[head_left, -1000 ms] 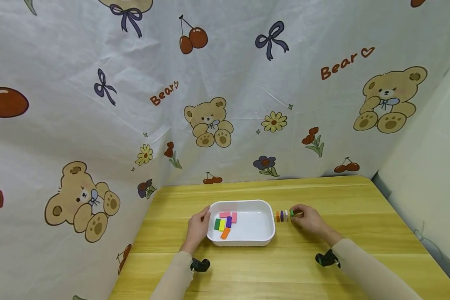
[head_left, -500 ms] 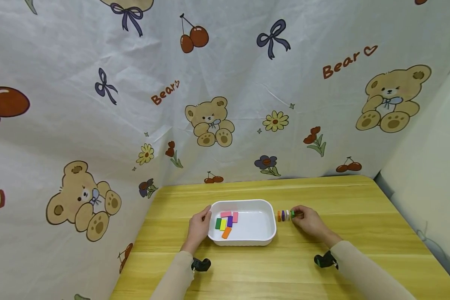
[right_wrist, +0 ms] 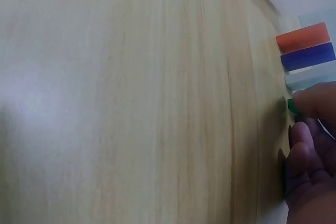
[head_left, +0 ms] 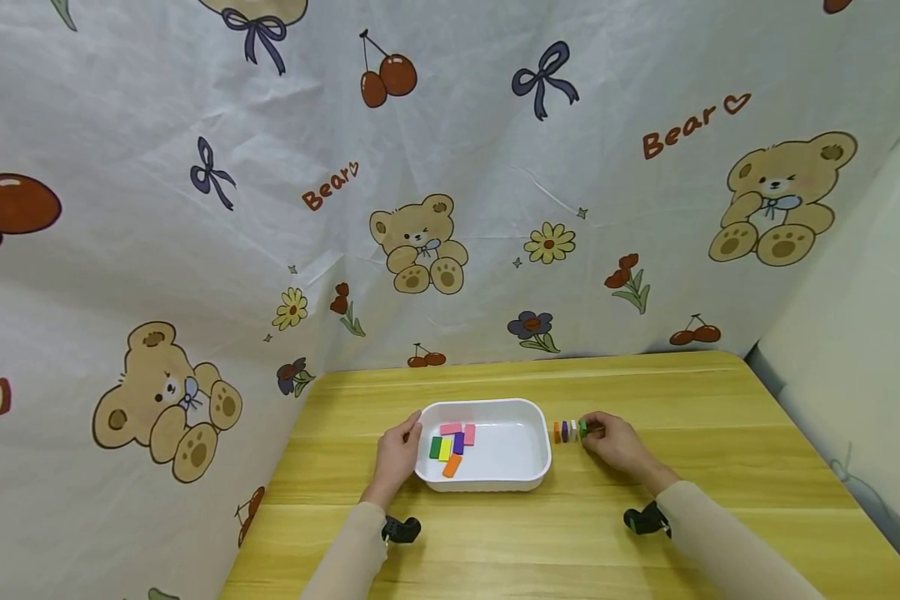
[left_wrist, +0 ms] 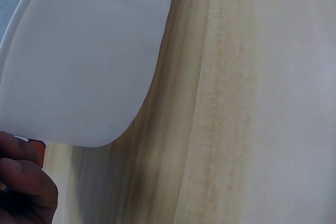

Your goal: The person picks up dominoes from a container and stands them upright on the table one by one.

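My left hand [head_left: 397,455] grips the left end of a white plastic tray [head_left: 508,448]. Curled fingers show by the tray's corner in the left wrist view. To the right of the tray, a row of domino-like blocks stands upright on the table. From the tray outward come an orange block [right_wrist: 303,37], a purple block [right_wrist: 308,56] and a white block [right_wrist: 311,76]. At the right end, my right hand [head_left: 617,442] pinches a green block [right_wrist: 292,106], mostly hidden by the thumb and fingers. It stands in line with the others, with small gaps between them.
Inside the tray, toward its left side, several blocks lie flat: pink [head_left: 469,434], green [head_left: 436,447], yellow, purple and orange [head_left: 452,466]. The wooden table [head_left: 495,542] ends at a printed cloth [head_left: 487,167] behind and a pale wall [head_left: 855,358] at right.
The right hand stays at the green block, with its wrist shifted slightly left. The tray, the left hand and the other blocks stay where they were.
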The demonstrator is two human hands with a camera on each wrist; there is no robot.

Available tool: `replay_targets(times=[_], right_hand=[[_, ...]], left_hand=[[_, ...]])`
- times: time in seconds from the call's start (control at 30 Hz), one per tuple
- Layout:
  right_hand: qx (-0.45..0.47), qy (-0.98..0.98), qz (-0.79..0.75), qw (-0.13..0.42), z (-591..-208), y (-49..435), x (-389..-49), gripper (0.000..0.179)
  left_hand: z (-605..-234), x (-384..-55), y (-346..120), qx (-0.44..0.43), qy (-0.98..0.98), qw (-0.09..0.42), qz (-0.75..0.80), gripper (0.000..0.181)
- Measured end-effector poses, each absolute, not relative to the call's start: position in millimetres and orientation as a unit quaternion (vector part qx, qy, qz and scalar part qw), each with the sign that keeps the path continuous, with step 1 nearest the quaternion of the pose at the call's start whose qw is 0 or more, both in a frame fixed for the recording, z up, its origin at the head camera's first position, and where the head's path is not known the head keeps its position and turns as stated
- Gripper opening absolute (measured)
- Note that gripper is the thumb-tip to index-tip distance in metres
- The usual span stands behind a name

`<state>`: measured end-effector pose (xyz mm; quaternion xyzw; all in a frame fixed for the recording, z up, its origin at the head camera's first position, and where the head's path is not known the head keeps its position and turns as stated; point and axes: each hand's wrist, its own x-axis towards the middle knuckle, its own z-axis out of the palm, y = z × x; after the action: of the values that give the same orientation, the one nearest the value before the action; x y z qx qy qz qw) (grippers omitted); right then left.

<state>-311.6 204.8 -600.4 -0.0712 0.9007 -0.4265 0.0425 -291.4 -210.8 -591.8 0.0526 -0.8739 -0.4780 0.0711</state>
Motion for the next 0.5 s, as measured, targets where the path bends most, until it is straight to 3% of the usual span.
replay_targets(times=[0.5], right_hand=[[-0.067, 0.899, -0.43, 0.06, -595.1, 208.3, -307.9, 0.042]], left_hand=[[-586.3, -287.3, -210.2, 0.05, -0.876, 0.069, -0.476, 0.039]])
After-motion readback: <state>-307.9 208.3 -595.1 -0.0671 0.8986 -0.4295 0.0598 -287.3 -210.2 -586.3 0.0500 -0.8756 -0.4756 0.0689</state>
